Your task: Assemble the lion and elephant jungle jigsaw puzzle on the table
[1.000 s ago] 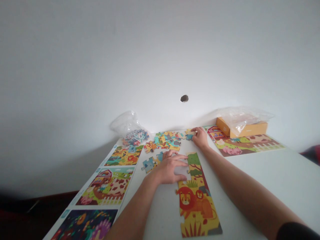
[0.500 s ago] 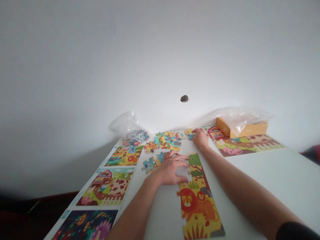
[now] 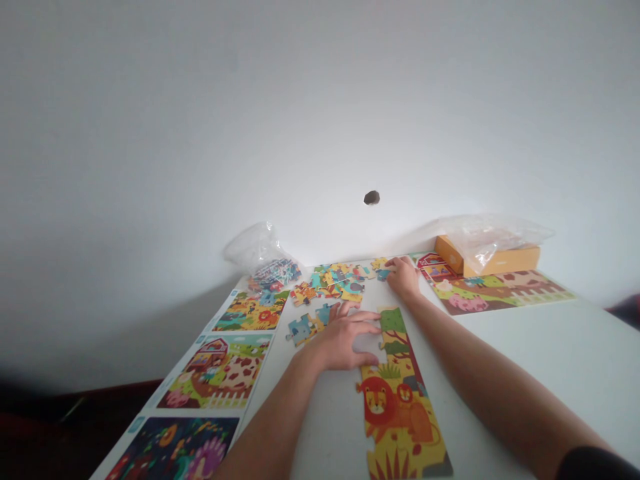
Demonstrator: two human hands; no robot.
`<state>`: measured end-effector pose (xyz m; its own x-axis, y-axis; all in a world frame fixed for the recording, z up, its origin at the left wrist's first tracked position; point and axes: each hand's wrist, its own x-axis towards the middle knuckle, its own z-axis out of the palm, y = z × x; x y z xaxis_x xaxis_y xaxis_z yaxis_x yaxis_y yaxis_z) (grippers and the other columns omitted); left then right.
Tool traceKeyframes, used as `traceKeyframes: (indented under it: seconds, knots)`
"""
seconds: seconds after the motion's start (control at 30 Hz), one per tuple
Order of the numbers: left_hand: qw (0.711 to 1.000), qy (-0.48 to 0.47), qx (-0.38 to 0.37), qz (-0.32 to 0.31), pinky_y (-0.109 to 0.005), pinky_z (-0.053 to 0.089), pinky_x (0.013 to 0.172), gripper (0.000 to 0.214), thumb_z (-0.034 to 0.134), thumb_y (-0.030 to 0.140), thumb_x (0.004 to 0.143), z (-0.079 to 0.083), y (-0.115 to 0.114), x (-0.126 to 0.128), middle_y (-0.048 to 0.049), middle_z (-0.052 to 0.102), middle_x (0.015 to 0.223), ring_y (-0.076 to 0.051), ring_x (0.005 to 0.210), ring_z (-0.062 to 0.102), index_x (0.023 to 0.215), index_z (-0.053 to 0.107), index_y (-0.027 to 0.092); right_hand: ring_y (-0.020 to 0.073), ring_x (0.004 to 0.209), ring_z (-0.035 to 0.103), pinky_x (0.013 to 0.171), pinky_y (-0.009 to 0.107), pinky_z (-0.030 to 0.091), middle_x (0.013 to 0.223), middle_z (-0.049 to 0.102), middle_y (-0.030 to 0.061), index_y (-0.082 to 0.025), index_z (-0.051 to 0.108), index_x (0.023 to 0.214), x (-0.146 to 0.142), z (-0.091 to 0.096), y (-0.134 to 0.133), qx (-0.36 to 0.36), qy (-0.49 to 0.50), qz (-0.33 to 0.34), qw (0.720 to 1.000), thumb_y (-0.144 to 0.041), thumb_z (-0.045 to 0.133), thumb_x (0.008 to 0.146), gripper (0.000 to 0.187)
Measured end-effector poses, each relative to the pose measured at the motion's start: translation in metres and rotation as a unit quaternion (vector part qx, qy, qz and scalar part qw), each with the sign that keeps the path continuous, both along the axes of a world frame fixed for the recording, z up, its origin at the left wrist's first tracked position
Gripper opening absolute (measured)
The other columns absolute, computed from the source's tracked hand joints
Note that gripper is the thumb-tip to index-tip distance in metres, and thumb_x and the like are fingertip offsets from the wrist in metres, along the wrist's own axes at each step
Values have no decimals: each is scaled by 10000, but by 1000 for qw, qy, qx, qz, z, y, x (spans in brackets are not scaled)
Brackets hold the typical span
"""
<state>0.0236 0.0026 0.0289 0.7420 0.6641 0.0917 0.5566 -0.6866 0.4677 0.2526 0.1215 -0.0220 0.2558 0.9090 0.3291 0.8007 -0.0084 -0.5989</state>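
The strip (image 3: 405,407) runs lengthwise away, right of your nearer, spread left hand (image 3: 345,341); your right hand (image 3: 404,279) hides its grip.

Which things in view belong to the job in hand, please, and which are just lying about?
Seemingly in the job:
lion strip, by the left hand
loose pieces, some by the right hand

Seemingly lying about:
orange box
farm picture partly beneath it
filled clear bag
picture sheet, possibly a guide
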Motion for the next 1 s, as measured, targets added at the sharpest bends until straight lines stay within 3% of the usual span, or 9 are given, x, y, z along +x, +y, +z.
traceKeyframes:
  seconds: [0.3,0.5,0.67,0.83,1.0]
  knots:
    - [1000,4,-6,-2,-540,216,1153,559,794,550,700,-2,1,0,0,574,1423,-347,1342,377,1203,697,326,231,996,582,954,410,324,1084,614,59,-227,707,982,0,4,-2,-15,-4,-8,1000,-77,491,741,357]
    - [1000,-13,-6,-5,-551,220,1165,635,774,532,720,3,-2,2,15,520,1479,-359,1367,355,1307,621,344,230,989,587,957,406,330,1077,610,63,-223,710,975,0,3,-2,-17,0,-7,1000,-81,493,736,353]
    - [998,-5,0,-58,-604,127,1185,498,724,556,769,4,-8,7,51,559,1442,-397,1414,313,1231,678,378,233,1004,587,979,414,326,1083,619,64,-220,705,966,1,0,-3,-5,9,-2,1000,-87,501,736,335]
    - [998,-5,11,-59,-626,73,1190,432,732,522,773,-1,-8,8,53,597,1402,-395,1434,291,1185,706,397,233,983,589,985,420,328,1083,624,68,-217,708,952,0,1,-6,-3,15,-3,1000,-85,502,728,332]
    - [998,6,9,-66,-621,117,1183,320,729,492,786,0,-7,9,64,586,1410,-402,1452,237,1094,751,412,229,982,592,994,417,333,1066,627,63,-220,712,951,1,1,-4,-2,17,-7,1000,-85,507,723,335]
